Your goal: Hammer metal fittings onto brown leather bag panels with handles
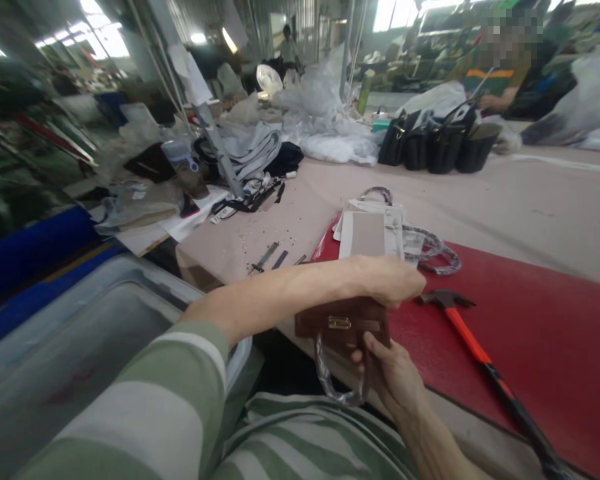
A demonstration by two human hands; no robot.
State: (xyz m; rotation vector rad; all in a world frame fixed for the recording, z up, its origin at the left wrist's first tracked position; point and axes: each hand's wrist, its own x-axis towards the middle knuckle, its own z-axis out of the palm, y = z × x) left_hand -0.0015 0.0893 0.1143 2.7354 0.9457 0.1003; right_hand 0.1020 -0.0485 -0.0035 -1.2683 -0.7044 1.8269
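Brown handbag [325, 327], small and smooth-faced, tilted at the near edge of a pale pink worktable [505, 207], just beyond a green-and-white striped shirt [305, 440], upper edge partly hidden behind the left forearm [280, 293]. On its front, a gold-toned rectangular clasp [339, 323], with a narrow horizontal strap [373, 325] to the right; toward the shirt, a looped handle [347, 399] hanging, wrapped in clear, crinkled plastic with glints along its curve. Pinched near its right side by the right hand [395, 367], thumb flat on the brown front, other fingers curled by the handle. Stretched across above the bag, the left hand [397, 279], fingers folded in near the upper right corner; fingertips hidden, impossible to tell whether gripping anything. Just beyond, at the far edge of a red mat [540, 320], a stack of pale flat pieces [370, 233] with plastic-wrapped handles [443, 271] beside it. To the right, a claw hammer [467, 335], orange and black along its shaft, head near the left hand. At left, a grey plastic bin [105, 327]; on the table, slim metal tools [266, 257]. Farther back, a row of black handbags [437, 143], heaped clear plastic sheeting [335, 143] and, across the table, a co-worker [495, 83] in a dark top with an orange band
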